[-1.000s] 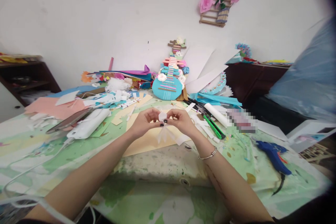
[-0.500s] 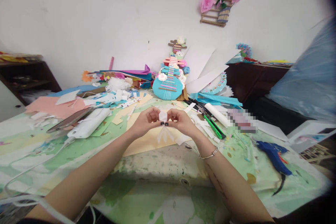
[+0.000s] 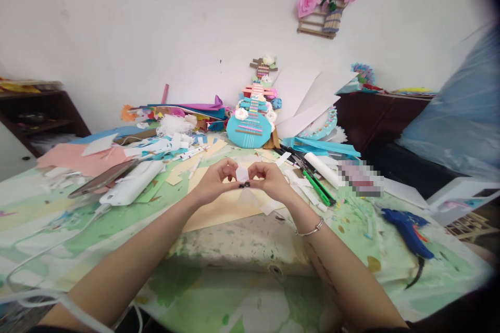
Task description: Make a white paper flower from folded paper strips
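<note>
Between my two hands is a small piece of white paper (image 3: 242,174), its upper part standing above the fingertips. My left hand (image 3: 219,181) pinches it from the left, thumb low and fingers curled. From the other side my right hand (image 3: 267,179) pinches it too, and the thumb tips meet beneath the paper. Below the thumbs, pale strips of the white material hang down, blurred. Under both hands lies a cream sheet of card (image 3: 222,210), with a white scrap (image 3: 272,207) on its right part.
To the right lie a green utility knife (image 3: 318,187), a white roll (image 3: 322,170) and a blue glue gun (image 3: 408,231). A white power bank (image 3: 133,184) with a cable sits left, near paper scraps. A blue paper lute (image 3: 250,127) leans at the back wall.
Both hands stay nearly in place, still pinching the white paper. The strips below the thumbs, distinct before, now look smeared and drawn together.
</note>
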A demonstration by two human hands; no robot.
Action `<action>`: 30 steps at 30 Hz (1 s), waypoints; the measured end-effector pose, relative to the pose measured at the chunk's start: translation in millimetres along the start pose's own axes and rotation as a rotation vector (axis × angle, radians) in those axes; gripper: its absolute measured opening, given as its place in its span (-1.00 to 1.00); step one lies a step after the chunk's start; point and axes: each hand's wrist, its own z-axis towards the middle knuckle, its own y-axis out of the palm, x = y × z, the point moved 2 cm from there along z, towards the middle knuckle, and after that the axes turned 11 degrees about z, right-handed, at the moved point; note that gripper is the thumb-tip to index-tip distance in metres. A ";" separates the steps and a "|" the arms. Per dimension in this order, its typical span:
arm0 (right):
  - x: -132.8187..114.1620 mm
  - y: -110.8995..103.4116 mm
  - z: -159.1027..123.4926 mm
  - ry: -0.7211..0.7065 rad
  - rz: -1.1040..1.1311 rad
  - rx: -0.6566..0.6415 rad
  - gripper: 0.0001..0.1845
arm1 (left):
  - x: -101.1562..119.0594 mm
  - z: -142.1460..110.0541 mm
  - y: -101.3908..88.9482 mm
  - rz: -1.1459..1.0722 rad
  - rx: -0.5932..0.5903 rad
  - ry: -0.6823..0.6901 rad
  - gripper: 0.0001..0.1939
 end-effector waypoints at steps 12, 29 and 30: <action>-4.0 6.5 -3.0 -0.118 -0.172 0.174 -0.98 | 3.3 -0.9 -1.2 0.030 0.191 0.015 -0.72; -9.8 12.9 -5.7 -0.212 -0.203 0.172 -0.87 | 5.8 -1.3 0.3 0.045 0.159 0.034 -0.77; -9.8 12.6 -5.5 -0.217 -0.206 0.168 -0.89 | 5.8 -1.4 0.2 0.035 0.155 0.026 -0.76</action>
